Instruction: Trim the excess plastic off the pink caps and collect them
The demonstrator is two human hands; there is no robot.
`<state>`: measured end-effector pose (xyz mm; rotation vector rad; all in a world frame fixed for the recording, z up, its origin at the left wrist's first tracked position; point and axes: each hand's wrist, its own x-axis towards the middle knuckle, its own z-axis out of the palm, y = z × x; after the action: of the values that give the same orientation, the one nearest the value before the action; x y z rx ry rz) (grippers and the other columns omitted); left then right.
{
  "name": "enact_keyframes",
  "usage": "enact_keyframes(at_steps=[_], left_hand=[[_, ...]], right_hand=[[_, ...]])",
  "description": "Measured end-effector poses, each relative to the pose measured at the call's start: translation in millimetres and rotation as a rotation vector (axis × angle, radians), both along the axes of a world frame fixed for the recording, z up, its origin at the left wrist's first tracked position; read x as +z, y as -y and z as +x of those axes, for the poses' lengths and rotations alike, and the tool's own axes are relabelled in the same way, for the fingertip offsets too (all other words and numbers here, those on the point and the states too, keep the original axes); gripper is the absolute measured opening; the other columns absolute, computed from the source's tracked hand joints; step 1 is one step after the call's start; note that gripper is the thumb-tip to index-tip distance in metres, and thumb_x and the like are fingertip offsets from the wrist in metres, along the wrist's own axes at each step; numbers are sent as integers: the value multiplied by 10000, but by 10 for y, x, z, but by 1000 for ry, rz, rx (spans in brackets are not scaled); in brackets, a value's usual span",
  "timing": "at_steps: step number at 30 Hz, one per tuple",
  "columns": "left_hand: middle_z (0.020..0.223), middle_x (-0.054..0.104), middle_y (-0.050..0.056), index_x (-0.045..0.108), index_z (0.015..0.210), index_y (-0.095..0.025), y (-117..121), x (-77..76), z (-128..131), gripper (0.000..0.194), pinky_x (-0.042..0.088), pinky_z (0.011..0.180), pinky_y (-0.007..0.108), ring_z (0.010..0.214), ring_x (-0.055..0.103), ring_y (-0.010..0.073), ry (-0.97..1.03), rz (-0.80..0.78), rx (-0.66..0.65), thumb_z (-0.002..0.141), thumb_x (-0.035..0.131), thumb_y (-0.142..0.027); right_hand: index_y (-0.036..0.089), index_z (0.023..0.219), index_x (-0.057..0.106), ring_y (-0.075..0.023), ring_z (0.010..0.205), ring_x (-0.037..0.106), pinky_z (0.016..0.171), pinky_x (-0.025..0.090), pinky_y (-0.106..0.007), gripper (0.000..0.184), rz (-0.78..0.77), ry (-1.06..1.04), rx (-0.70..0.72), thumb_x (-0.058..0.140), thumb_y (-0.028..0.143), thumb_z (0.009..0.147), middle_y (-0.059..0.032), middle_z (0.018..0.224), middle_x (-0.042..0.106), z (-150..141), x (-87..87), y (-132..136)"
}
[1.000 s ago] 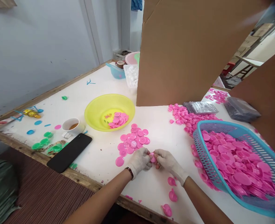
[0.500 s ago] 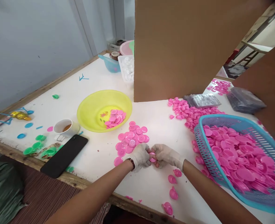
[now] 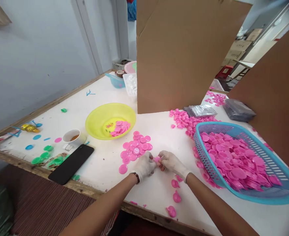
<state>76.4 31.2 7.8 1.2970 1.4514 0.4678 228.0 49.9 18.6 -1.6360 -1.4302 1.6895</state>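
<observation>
Both hands wear pale gloves with bare fingertips showing and meet over the white tabletop. My left hand (image 3: 144, 164) is closed, its thumb and fingers pinched at one side of a small pink plastic toy piece (image 3: 157, 159). From the other side my right hand (image 3: 172, 162) grips the same piece; fingers cover part of it. Just beyond my left hand lies a loose pile of flat pink toy saucers (image 3: 136, 146). Below my right wrist, several pink toy teacups on saucers (image 3: 176, 197) stand in a curved row towards the table's front edge.
A blue basket (image 3: 232, 193) full of pink pieces stands at right, with small pink cups (image 3: 183, 119) heaped behind it. A yellow bowl (image 3: 92, 123) holds pink discs. Left are a phone (image 3: 72, 164), a mug (image 3: 79, 141) and green pieces (image 3: 45, 155). Cardboard (image 3: 173, 59) rises behind.
My view has tilted up and shifted right, so the scene sits differently. Both hands stay together at the pink piece, with the fingers slightly re-posed around it.
</observation>
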Motion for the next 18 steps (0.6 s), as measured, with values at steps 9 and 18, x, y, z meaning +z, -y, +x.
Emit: enact_keyframes(at_steps=[9, 18], left_hand=[[976, 621, 59, 588, 989, -224, 516, 41, 606, 250, 446, 709, 303, 818, 594, 206, -256, 416, -501, 780, 474, -300], [727, 606, 53, 555, 841, -182, 301, 37, -48, 144, 452, 648, 305, 694, 609, 196, -328, 259, -58, 788, 441, -254]], right_hand=[[262, 1025, 542, -101, 602, 578, 553, 490, -236, 283, 493, -633, -661, 513, 444, 811, 10, 781, 597, 624, 602, 231], [207, 987, 628, -150, 731, 554, 672, 457, -276, 266, 747, 504, 289, 479, 170, 771, -64, 936, 562, -423, -62, -380]])
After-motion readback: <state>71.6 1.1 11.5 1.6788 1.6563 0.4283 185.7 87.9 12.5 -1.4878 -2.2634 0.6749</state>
